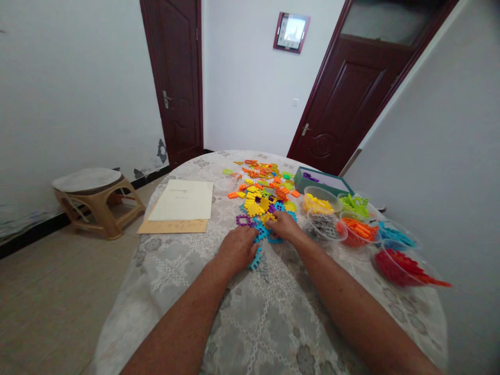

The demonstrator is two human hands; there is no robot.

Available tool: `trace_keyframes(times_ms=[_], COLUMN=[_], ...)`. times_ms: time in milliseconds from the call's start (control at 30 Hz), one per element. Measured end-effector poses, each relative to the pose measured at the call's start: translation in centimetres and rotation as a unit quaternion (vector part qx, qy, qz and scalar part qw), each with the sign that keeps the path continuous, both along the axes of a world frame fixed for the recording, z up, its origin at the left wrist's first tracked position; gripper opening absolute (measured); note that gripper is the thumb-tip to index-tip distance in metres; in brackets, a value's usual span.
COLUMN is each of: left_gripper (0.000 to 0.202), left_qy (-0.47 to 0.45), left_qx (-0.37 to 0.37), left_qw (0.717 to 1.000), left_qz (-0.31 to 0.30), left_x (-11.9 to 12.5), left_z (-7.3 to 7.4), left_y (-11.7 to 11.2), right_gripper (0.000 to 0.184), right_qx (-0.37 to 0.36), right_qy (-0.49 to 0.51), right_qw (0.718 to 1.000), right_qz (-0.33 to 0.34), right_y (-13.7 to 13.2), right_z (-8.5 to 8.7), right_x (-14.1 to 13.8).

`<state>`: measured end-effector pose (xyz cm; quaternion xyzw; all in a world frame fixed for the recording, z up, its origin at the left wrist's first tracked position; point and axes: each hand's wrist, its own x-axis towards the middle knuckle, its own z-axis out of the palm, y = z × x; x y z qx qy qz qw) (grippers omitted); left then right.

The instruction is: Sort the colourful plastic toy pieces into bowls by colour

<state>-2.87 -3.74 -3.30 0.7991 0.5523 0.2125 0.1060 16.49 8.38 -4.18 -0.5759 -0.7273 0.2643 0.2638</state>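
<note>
A pile of colourful plastic building pieces (255,200) lies on the table ahead of my hands, with notched and toothed edges on many of them. My left hand (239,249) is at the near left of the pile, fingers curled and closed around a blue building piece (255,259); its fingertips are partly hidden. On the other side, my right hand (284,227) pinches at a yellow building piece (267,217). Close to both hands lie a purple square frame piece (242,221) and further blue pieces (261,229).
Plastic bowls of sorted pieces stand at the right, including yellow (318,202), grey (325,225), orange (359,229) and red (402,265). Behind them is a green box (324,179). Paper sheets (182,200) lie at the left; a stool (97,198) stands beyond the table (175,312).
</note>
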Motion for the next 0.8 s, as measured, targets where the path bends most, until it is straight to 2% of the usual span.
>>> trace_keyframes(times_ms=[100,233,400,600,667,800], left_gripper=[0.025,0.026,0.031,0.039,0.035,0.023], left_qy=[-0.006,-0.018,-0.017,0.0,0.008,0.016], left_qx=[0.003,-0.001,-0.002,0.011,0.015,0.015], left_qw=[1.0,1.0,1.0,1.0,1.0,1.0], left_qz=[-0.003,0.004,0.008,0.003,0.005,0.016], left_x=[-0.1,-0.4,-0.5,0.0,0.2,0.3], left_z=[-0.1,0.0,0.1,0.1,0.1,0.2], left_y=[0.0,0.0,0.0,-0.1,-0.1,0.2], right_gripper=[0.012,0.038,0.035,0.05,0.049,0.032], right_qx=[0.013,0.038,0.042,0.121,0.15,0.198], right_qy=[-0.014,0.002,0.019,-0.034,-0.052,-0.057], right_qw=[1.0,0.999,0.999,0.988,0.981,0.971], right_qz=[-0.018,-0.021,0.026,0.093,0.114,0.122], right_y=[0.0,-0.3,-1.2,-3.7,-4.5,-6.0], right_z=[-0.3,-0.8,-0.5,0.5,0.5,0.6], right_x=[-0.1,0.2,0.5,0.1,-0.1,-0.7])
